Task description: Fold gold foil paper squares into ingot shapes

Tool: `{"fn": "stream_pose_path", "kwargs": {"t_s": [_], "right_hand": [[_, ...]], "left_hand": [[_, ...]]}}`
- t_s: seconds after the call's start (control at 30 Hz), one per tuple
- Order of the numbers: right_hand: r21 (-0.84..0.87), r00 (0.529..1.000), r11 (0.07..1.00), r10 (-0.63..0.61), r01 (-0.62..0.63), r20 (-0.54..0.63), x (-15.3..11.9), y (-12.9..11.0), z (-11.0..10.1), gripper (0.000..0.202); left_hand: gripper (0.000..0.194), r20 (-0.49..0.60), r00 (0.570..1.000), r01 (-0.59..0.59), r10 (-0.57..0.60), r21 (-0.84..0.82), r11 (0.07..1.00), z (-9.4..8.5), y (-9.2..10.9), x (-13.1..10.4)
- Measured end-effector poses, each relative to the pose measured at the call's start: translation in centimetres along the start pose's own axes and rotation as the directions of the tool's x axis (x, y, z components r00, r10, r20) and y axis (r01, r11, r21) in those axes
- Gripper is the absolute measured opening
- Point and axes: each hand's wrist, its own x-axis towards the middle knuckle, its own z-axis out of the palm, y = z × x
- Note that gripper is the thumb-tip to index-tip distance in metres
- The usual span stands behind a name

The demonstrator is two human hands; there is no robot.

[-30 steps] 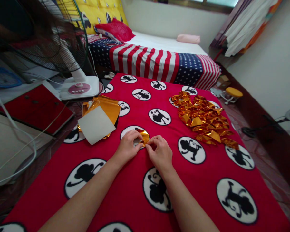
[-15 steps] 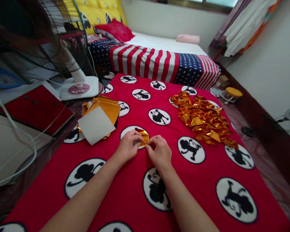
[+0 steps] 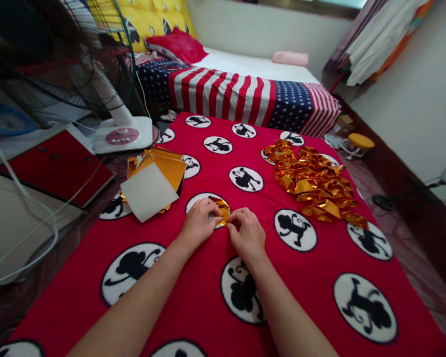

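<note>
A small piece of shiny gold foil paper (image 3: 224, 210) lies on the red cloth (image 3: 193, 307) between both hands. My left hand (image 3: 200, 218) pinches its left side, thumb and fingers together. From the right, my right hand (image 3: 247, 231) grips the lower right edge between thumb and index finger. Parts of the foil are hidden under the fingers. To the right spreads a pile of folded gold foil pieces (image 3: 308, 181). On the left lies a stack of gold sheets (image 3: 171, 168), with a pale square sheet (image 3: 149, 192) on top.
A fan (image 3: 124, 134) stands at the back left, beside a red panel (image 3: 59, 166) and white cables. Beyond the cloth is a bed (image 3: 223, 94) with a striped and starred cover. A yellow stool (image 3: 360, 141) stands at the back right.
Both hands stay at the foil, with only a slight shift of the fingers. The whole view has moved very slightly.
</note>
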Motion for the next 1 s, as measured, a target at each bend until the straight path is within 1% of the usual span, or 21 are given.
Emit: {"fn": "stream_pose_path", "kwargs": {"t_s": [0.1,0.27,0.37,0.43,0.5,0.53,0.6,0.63,0.7,0.73,0.8,0.9,1.0], "right_hand": [[-0.006,1.0,1.0,-0.005,0.005,0.001,0.0,0.0,0.0,0.009],[-0.041,0.999,0.998,-0.042,0.041,-0.025,-0.1,-0.2,0.1,0.008],[-0.033,0.998,0.998,-0.052,0.051,-0.028,-0.2,-0.3,0.0,0.011],[-0.013,0.998,0.998,-0.056,0.056,-0.025,-0.2,-0.3,0.0,0.013],[0.005,0.997,0.998,-0.062,0.062,-0.034,-0.3,-0.1,0.0,0.014],[0.013,0.997,0.997,-0.069,0.069,-0.041,-0.4,-0.1,0.0,0.014],[0.034,0.994,0.995,-0.089,0.091,-0.06,-0.5,0.2,0.0,0.017],[0.044,0.992,0.993,-0.102,0.105,-0.068,-0.5,0.3,0.0,0.019],[0.065,0.989,0.989,-0.127,0.133,-0.08,-0.4,0.6,0.0,0.021],[0.074,0.987,0.987,-0.137,0.143,-0.089,-0.4,0.7,0.0,0.02],[0.093,0.983,0.983,-0.147,0.157,-0.108,-0.2,0.9,-0.1,0.017],[0.121,0.978,0.977,-0.158,0.175,-0.139,-0.1,1.1,-0.1,0.014],[0.132,0.972,0.969,-0.189,0.208,-0.14,-0.1,1.2,0.0,0.017]], "left_hand": [[0.009,0.019,1.0,-0.006,0.006,-0.011,1.0,-0.1,-0.1,0.0],[0.013,-0.105,0.994,0.01,-0.001,0.088,0.996,0.8,0.5,-0.3],[0.009,-0.171,0.985,-0.031,0.04,0.056,0.998,0.9,0.8,-0.8],[0.008,-0.274,0.96,-0.055,0.056,0.01,0.998,0.6,0.7,-0.9],[0.018,-0.396,0.918,-0.043,0.029,-0.026,0.999,0.0,0.4,-1.0],[0.025,-0.429,0.903,-0.026,0.0,-0.056,0.998,-0.2,0.1,-0.9],[0.038,-0.387,0.92,-0.005,-0.058,-0.162,0.987,-0.7,-0.6,-0.8],[0.041,-0.332,0.939,0.01,-0.086,-0.224,0.974,-0.9,-1.0,-0.7],[0.041,-0.217,0.973,0.015,-0.081,-0.289,0.957,-1.2,-1.5,-0.6],[0.039,-0.176,0.982,0.01,-0.063,-0.287,0.958,-1.4,-1.7,-0.6],[0.034,-0.137,0.99,-0.017,-0.018,-0.251,0.968,-1.9,-1.8,-0.7],[0.025,-0.105,0.994,-0.057,0.033,-0.234,0.97,-2.4,-1.6,-0.9],[0.017,-0.097,0.994,-0.076,0.058,-0.197,0.978,-2.6,-1.5,-1.1]]}}
